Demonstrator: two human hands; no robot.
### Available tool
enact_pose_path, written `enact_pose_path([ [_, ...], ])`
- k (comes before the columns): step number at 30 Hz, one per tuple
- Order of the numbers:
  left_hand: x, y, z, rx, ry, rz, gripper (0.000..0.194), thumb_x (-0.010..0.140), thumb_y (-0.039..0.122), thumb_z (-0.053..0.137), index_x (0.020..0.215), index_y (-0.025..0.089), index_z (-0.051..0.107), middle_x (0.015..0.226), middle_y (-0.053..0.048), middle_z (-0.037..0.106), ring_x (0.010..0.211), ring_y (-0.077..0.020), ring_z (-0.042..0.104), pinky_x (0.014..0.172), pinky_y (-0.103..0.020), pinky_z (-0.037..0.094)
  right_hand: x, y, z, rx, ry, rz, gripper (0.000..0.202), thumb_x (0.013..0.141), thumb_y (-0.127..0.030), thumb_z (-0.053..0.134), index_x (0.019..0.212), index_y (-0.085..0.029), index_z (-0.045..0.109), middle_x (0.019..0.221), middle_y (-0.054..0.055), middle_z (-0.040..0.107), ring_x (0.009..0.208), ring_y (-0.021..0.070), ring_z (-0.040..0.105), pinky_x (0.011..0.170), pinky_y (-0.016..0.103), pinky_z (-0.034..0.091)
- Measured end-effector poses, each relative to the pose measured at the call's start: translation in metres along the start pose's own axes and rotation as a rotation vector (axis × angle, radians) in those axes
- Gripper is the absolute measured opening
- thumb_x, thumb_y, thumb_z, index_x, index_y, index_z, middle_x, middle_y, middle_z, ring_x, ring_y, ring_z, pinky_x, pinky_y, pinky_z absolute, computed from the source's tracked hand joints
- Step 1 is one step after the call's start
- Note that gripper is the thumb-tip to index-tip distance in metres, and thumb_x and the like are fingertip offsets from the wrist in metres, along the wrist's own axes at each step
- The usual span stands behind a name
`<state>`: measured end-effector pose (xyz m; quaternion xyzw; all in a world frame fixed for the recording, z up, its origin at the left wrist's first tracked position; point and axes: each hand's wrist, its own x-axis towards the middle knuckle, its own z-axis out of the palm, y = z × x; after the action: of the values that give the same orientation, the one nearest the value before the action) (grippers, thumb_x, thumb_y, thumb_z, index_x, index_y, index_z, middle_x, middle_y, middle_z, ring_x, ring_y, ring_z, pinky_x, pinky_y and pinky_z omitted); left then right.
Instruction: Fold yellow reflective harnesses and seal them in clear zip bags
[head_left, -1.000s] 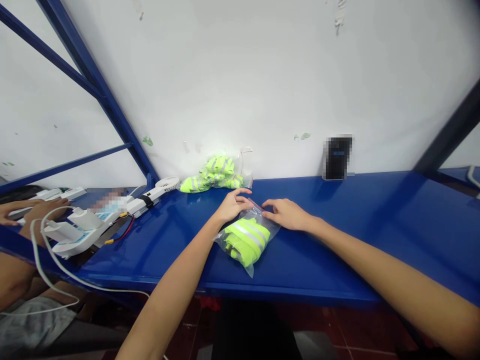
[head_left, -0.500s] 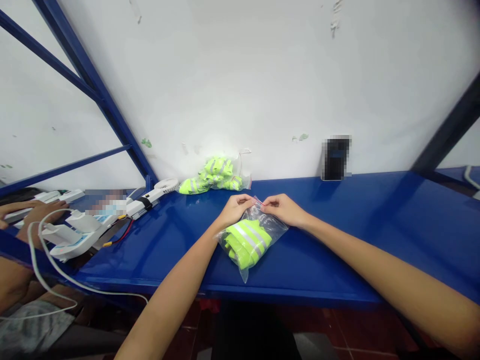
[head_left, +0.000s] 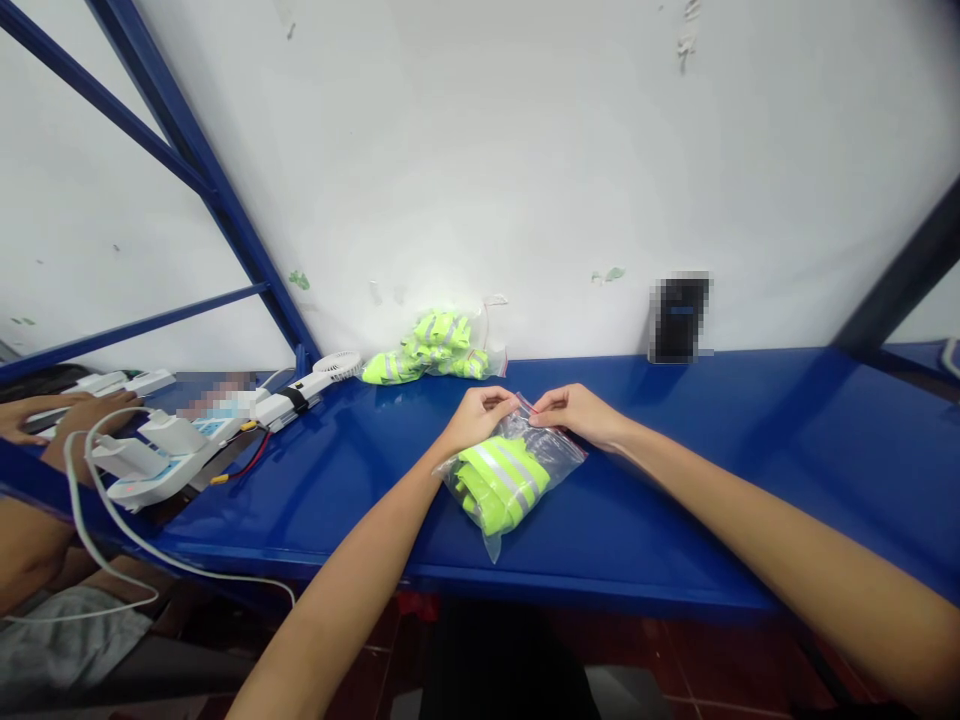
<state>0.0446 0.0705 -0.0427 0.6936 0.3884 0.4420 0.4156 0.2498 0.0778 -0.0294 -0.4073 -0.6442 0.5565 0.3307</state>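
A clear zip bag (head_left: 553, 448) lies near the front of the blue table, its red-edged opening toward the wall. Inside it is a folded neon-yellow reflective vest (head_left: 501, 485) with silver stripes. My left hand (head_left: 480, 415) pinches the bag's top edge between thumb and fingers. Close beside it, my right hand (head_left: 576, 412) pinches the same edge a little to the right. Both hands are closed on the plastic, and the bag's lower end rests toward me.
More bagged neon-yellow pieces (head_left: 442, 345) are piled against the wall. A dark blurred object (head_left: 679, 318) leans there farther right. At left are a small white fan (head_left: 337, 366), a power strip (head_left: 161, 480) with plugs and cables, and another person's hands (head_left: 75, 420).
My right hand has shifted slightly right along the bag's edge, while my left keeps its pinch. The whole view has moved a little; the vest stays in the bag.
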Motion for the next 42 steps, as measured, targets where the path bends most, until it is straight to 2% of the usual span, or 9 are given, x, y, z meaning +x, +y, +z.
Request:
enact_pose_path([
  [7,-0.001,0.005,0.005,-0.013,0.020,-0.001,0.027,0.080,0.039,0.066,0.078,0.012,0.064,0.069,-0.002,0.062,0.063,-0.0117,0.055,0.065,-0.024,0.042,0.003,0.002,-0.003,0.018,-0.023,0.010,0.022,0.057,-0.026,0.082,0.072,-0.015,0.071,0.065,0.001,0.068,0.058,0.0121,0.057,0.061,0.027,0.044],
  [12,-0.002,0.009,0.007,0.001,0.020,0.005,0.029,0.079,0.041,0.065,0.077,0.012,0.064,0.070,-0.002,0.062,0.064,-0.0115,0.054,0.064,-0.025,0.041,0.001,0.002,-0.003,0.029,-0.025,0.016,0.025,0.054,-0.026,0.084,0.071,-0.015,0.070,0.066,0.001,0.068,0.060,0.0123,0.058,0.061,0.027,0.045],
  [17,-0.001,0.010,0.008,0.020,0.027,0.020,0.029,0.080,0.041,0.065,0.077,0.012,0.064,0.068,-0.001,0.059,0.061,-0.0102,0.050,0.062,-0.024,0.040,-0.003,-0.003,-0.002,0.005,-0.024,0.022,0.025,0.056,-0.029,0.083,0.073,-0.015,0.071,0.059,-0.001,0.064,0.053,0.0102,0.052,0.056,0.025,0.042],
  [21,-0.001,0.010,0.009,0.035,0.033,0.035,0.029,0.082,0.041,0.063,0.077,0.013,0.064,0.070,-0.002,0.061,0.063,-0.0109,0.052,0.063,-0.024,0.041,-0.004,-0.005,-0.001,0.054,-0.043,0.026,0.029,0.057,-0.031,0.083,0.077,-0.014,0.072,0.066,0.000,0.067,0.057,0.0108,0.054,0.058,0.026,0.041],
  [25,-0.002,0.011,0.009,0.096,0.024,0.077,0.028,0.084,0.040,0.060,0.079,0.013,0.064,0.076,-0.003,0.063,0.068,-0.0120,0.054,0.065,-0.024,0.042,-0.003,-0.003,-0.001,0.053,-0.068,-0.031,0.029,0.062,-0.037,0.079,0.079,-0.014,0.073,0.063,0.000,0.064,0.055,0.0099,0.050,0.057,0.026,0.038],
  [29,-0.002,0.012,0.010,0.149,0.023,0.102,0.029,0.085,0.040,0.058,0.080,0.012,0.063,0.076,-0.004,0.063,0.067,-0.0118,0.054,0.063,-0.023,0.042,-0.002,-0.001,0.000,0.006,-0.050,-0.063,0.025,0.063,-0.036,0.076,0.073,-0.014,0.072,0.055,-0.003,0.058,0.051,0.0084,0.044,0.054,0.025,0.034],
  [33,-0.002,0.011,0.010,0.125,0.019,0.081,0.029,0.085,0.041,0.058,0.078,0.013,0.061,0.073,-0.002,0.061,0.064,-0.0111,0.053,0.062,-0.023,0.041,-0.003,-0.001,0.003,-0.038,-0.019,-0.093,0.021,0.066,-0.034,0.072,0.071,-0.014,0.071,0.057,-0.002,0.059,0.052,0.0094,0.045,0.055,0.025,0.034],
  [39,-0.005,0.012,0.011,0.037,-0.114,0.014,0.024,0.083,0.038,0.060,0.081,0.014,0.064,0.083,-0.004,0.065,0.075,-0.0142,0.058,0.069,-0.025,0.043,-0.002,0.001,0.009,-0.129,0.036,-0.139,0.016,0.068,-0.031,0.065,0.067,-0.015,0.066,0.059,-0.002,0.059,0.056,0.0116,0.048,0.057,0.025,0.035],
  [42,-0.005,0.011,0.011,0.024,-0.133,0.010,0.019,0.082,0.033,0.060,0.078,0.015,0.064,0.077,-0.001,0.063,0.070,-0.0133,0.057,0.068,-0.025,0.041,-0.002,0.000,0.010,-0.241,0.040,-0.164,0.015,0.070,-0.029,0.060,0.061,-0.016,0.059,0.056,-0.003,0.053,0.055,0.0108,0.044,0.055,0.024,0.032],
])
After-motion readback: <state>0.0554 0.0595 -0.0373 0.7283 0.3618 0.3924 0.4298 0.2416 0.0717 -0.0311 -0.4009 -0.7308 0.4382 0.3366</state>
